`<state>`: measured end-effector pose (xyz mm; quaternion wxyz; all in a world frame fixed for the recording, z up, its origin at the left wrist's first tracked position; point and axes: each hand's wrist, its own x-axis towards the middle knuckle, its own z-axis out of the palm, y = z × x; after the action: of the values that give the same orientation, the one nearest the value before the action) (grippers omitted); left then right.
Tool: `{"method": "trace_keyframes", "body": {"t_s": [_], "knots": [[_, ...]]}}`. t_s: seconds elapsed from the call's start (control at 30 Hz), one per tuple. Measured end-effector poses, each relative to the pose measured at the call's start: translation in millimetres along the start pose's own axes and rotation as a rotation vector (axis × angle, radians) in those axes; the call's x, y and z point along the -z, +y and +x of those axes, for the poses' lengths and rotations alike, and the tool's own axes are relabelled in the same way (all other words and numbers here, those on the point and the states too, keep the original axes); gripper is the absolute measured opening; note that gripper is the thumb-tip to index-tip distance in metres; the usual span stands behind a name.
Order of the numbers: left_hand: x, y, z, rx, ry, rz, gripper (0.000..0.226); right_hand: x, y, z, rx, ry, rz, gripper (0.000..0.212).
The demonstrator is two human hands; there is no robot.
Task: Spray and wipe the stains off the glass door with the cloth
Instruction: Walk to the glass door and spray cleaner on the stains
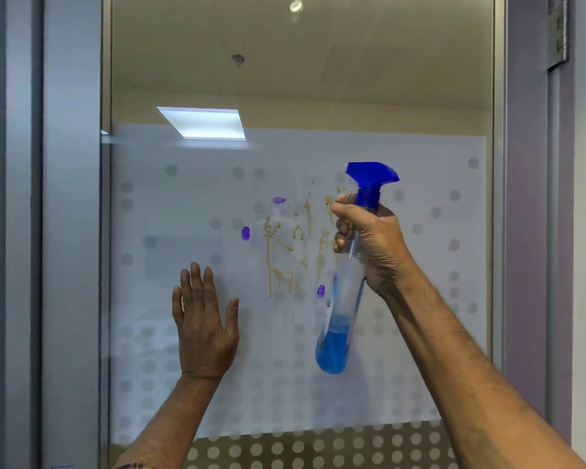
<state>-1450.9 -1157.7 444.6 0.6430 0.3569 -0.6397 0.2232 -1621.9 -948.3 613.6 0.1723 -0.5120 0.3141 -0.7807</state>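
Right hand (372, 245) grips spray bottle (344, 299), nozzle toward brown drips (285, 245) and purple smears (245, 233) on glass door (318, 96). Left hand (203, 326) open, flat, holding nothing. Best to mist the whole stain cluster evenly; no cloth visible.

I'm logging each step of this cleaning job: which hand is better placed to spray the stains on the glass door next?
Right. The right hand already has the clear spray bottle with blue liquid in its grip, its blue nozzle beside the tan drips. The left hand is open and empty, lower left.
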Motion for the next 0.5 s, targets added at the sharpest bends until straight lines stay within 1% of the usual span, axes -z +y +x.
{"method": "trace_keyframes", "body": {"t_s": [0.1,0.23,0.37,0.47,0.5], "knots": [[0,0,0,0.004,-0.005,-0.009,0.069,-22,7,0,-0.027,-0.069,-0.03,0.028],[1,0,0,0.015,-0.023,-0.011,0.07,-43,20,-4,-0.053,-0.15,-0.101,0.018],[2,0,0,0.02,-0.046,-0.008,0.07,-48,37,-16,-0.121,-0.204,-0.163,0.024],[2,0,0,0.02,-0.044,-0.001,0.07,-47,48,-23,-0.128,-0.191,-0.202,0.017],[2,0,0,0.02,-0.046,0.001,0.07,-47,51,-24,-0.131,-0.183,-0.206,0.017]]}}
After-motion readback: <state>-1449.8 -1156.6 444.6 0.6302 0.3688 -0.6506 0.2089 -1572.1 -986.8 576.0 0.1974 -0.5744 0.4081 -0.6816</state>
